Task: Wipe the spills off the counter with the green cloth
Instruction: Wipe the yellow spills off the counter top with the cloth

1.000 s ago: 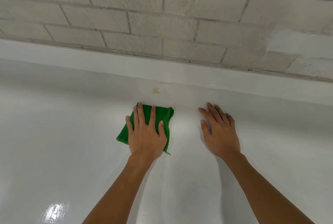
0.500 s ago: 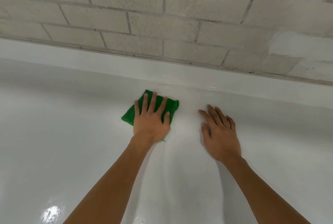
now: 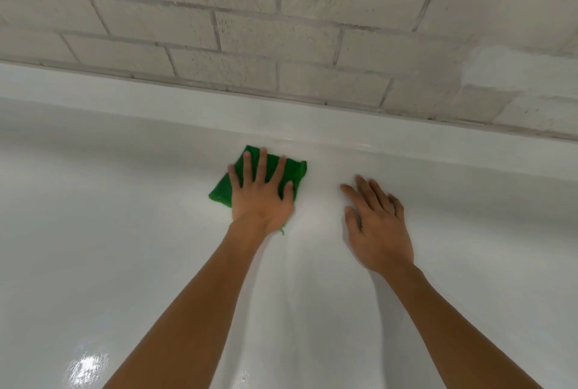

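White counter (image 3: 125, 232) spread out shiny close to me. My right hand (image 3: 378, 226) lay flat on it, fingers loose, holding nothing, a bit to the right of the green cloth (image 3: 222, 191). My left hand (image 3: 261, 194) pressed down on the green cloth, fingers straight and spread. It sat under that hand, close to the back ledge (image 3: 187, 113) below the brick wall (image 3: 281, 29). I think my next wipe had to go sideways or back.

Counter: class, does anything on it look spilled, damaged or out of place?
No spill shows. The left hand presses the cloth flat; the right hand rests on the counter. Only a loose thread trails from the cloth.
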Available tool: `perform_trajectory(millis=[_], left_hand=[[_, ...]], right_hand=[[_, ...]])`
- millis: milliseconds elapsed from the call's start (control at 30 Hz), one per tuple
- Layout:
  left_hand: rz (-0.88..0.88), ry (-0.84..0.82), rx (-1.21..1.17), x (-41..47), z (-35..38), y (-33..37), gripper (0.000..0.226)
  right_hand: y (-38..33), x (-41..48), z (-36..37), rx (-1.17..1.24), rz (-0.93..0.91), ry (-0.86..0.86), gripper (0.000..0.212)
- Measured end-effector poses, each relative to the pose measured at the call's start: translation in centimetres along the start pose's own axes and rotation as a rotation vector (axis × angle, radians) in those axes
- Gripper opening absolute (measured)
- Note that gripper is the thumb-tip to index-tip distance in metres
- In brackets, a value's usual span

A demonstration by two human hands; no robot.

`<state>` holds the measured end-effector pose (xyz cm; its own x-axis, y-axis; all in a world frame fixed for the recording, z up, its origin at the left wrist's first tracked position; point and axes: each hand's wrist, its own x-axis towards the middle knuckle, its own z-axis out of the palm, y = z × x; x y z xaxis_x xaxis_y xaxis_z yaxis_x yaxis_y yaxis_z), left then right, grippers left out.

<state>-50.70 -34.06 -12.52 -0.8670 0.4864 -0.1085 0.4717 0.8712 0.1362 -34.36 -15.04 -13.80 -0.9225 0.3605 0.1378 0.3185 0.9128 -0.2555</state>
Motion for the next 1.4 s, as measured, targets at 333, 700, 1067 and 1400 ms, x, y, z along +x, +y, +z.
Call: perform_trajectory(millis=[333,700,1067,1400], left_hand=[[0.025,0.06,-0.02,-0.4,-0.1,-3.9,0.07],[0.203,0.148,-0.053,-4.2,1.3,-0.5,0.064],[-0.02,0.095,-0.049,2.7,0.1,-2.2,0.067],[-0.1,0.084,-0.042,4.2,-0.1,-0.9,0.075]], right_hand=[[-0.2,0.0,-0.1,-0.007,0.008,-0.019,0.06],[0.1,0.0,0.0,-0.007,0.005,-0.011,0.059],[0.0,0.0,0.0,-0.004,0.01,-0.005,0.058],[-0.1,0.0,0.2,-0.01,0.016,0.012,0.056]])
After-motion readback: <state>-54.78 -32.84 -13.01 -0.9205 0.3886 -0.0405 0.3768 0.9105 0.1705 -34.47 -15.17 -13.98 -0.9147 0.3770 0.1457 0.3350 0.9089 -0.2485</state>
